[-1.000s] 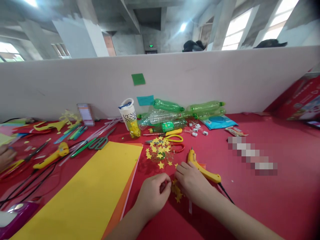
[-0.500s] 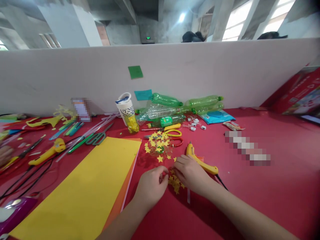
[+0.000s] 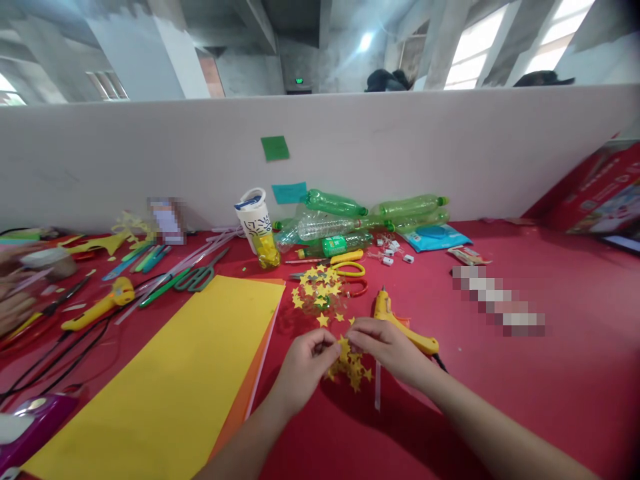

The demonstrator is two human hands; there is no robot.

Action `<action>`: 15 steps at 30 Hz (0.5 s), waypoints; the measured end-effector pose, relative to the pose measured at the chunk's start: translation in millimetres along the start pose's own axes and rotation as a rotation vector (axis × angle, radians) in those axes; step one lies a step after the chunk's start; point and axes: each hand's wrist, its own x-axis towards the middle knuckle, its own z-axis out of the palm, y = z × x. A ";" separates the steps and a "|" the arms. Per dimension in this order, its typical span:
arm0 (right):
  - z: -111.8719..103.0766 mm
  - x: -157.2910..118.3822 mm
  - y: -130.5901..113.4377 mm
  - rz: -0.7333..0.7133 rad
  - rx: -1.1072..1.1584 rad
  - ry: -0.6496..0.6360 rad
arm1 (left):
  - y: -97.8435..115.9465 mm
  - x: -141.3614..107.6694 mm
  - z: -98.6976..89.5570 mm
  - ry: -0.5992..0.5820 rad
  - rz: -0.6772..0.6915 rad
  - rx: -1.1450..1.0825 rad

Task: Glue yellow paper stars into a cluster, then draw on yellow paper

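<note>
My left hand (image 3: 306,365) and my right hand (image 3: 387,345) face each other over the red table, fingers pinched, with a small gap between them. What either pinch holds is too small to make out. Below and between them lies a heap of yellow stars (image 3: 354,373). Farther back, more yellow stars (image 3: 320,283) cover a clear plastic piece with a green centre. A yellow glue gun (image 3: 400,323) lies just beyond my right hand. Under my right wrist a clear strip (image 3: 378,387) rests on the table.
Yellow sheets (image 3: 165,380) lie at the left. Behind are scissors (image 3: 203,275), a paper cup (image 3: 254,223), green bottles (image 3: 333,202) and a blue packet (image 3: 437,235). Another glue gun (image 3: 100,307) and another person's hands (image 3: 17,300) are at the far left.
My hands have come closer together, the right one drawing back from the star nearest the clear piece. More of the star heap shows. The other person's hands have moved further into view with a round object.
</note>
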 end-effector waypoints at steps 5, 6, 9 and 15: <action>-0.3 1.2 -3.0 0.051 0.013 0.067 | 2.0 -3.6 1.8 -0.019 0.027 0.021; -0.6 1.4 -3.5 0.063 0.019 0.073 | 2.1 -4.0 2.0 -0.015 0.028 0.021; -0.9 1.7 -3.4 0.093 0.034 0.065 | 2.4 -4.3 2.6 -0.003 0.025 0.011; 5.1 1.7 2.6 0.045 -0.040 0.114 | 1.3 -3.7 5.0 -0.048 -0.009 -0.041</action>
